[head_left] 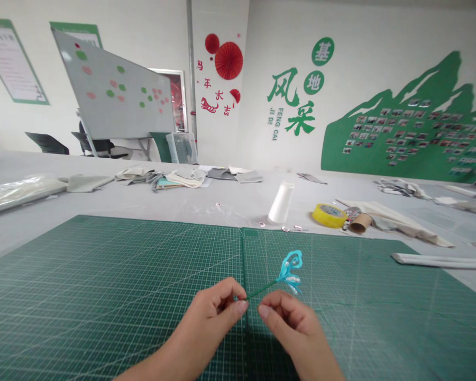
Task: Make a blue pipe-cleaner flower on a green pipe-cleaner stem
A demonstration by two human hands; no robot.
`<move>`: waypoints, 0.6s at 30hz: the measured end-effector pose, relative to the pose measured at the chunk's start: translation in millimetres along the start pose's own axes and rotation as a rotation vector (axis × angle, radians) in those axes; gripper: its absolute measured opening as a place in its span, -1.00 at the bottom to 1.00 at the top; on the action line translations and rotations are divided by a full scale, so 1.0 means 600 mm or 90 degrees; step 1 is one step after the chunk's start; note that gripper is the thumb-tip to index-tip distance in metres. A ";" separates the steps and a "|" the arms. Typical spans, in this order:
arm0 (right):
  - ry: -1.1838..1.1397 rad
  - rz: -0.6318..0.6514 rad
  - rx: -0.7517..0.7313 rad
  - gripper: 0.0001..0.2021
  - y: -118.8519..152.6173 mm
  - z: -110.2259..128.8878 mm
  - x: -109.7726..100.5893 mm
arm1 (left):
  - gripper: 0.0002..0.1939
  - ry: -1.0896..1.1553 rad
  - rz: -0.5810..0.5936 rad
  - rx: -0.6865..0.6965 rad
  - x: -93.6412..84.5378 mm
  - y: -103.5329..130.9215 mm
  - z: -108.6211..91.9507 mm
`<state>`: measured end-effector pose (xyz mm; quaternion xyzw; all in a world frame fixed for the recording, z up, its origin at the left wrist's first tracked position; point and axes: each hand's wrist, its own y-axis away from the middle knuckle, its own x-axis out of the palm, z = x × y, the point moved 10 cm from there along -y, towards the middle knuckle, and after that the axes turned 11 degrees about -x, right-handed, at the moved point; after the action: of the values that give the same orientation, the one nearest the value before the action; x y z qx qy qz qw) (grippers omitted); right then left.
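Observation:
My left hand (221,308) pinches the green wire-like stem of a turquoise craft flower (290,272) between thumb and forefinger. The flower points up and to the right, with looped, curled petals and some silvery white parts. Just right of the stem's lower end, my right hand (289,323) is closed in a pinch; what its fingertips hold is too small to make out. A thin green thread (381,302) runs faintly over the mat to the right of that hand. Both hands are above the green cutting mat (122,286).
Behind the mat stand a white cone (281,203), a yellow tape roll (329,215) and a cardboard tube (360,223). White rolled strips (440,261) lie across the mat's right edge. Fabric pieces (186,177) and a plastic-wrapped bundle (24,191) are farther back on the table.

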<state>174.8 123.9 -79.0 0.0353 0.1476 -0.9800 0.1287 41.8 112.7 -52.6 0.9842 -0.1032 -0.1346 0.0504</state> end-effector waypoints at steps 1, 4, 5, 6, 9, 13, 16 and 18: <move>-0.002 -0.009 -0.001 -0.72 0.000 0.000 -0.002 | -0.84 0.000 -0.001 -0.004 0.000 0.000 0.000; -0.001 -0.016 -0.001 -0.71 0.002 0.000 -0.003 | -0.85 -0.002 -0.006 -0.011 -0.001 0.002 -0.001; 0.000 -0.016 0.001 -0.71 0.002 0.000 -0.003 | -0.85 -0.001 -0.006 -0.011 -0.002 0.003 -0.001; 0.002 -0.014 0.003 -0.70 0.002 0.001 -0.002 | -0.85 0.000 -0.006 -0.011 -0.002 0.003 -0.001; 0.007 -0.005 0.010 -0.69 0.002 0.000 0.000 | -0.85 0.010 -0.004 -0.009 -0.002 0.002 0.002; -0.006 -0.001 0.017 -0.69 0.000 -0.002 0.002 | -0.85 0.037 0.014 -0.003 0.002 -0.002 0.008; -0.007 -0.005 0.052 -0.67 -0.001 -0.009 0.000 | -0.85 0.048 0.030 -0.001 0.006 -0.003 0.010; -0.013 -0.003 0.080 -0.66 0.000 -0.013 0.000 | -0.85 0.040 0.043 0.000 0.009 -0.003 0.008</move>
<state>175.0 126.6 -86.6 0.0333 0.0844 -0.9879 0.1255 45.6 113.0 -58.9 0.9839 -0.1349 -0.1018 0.0578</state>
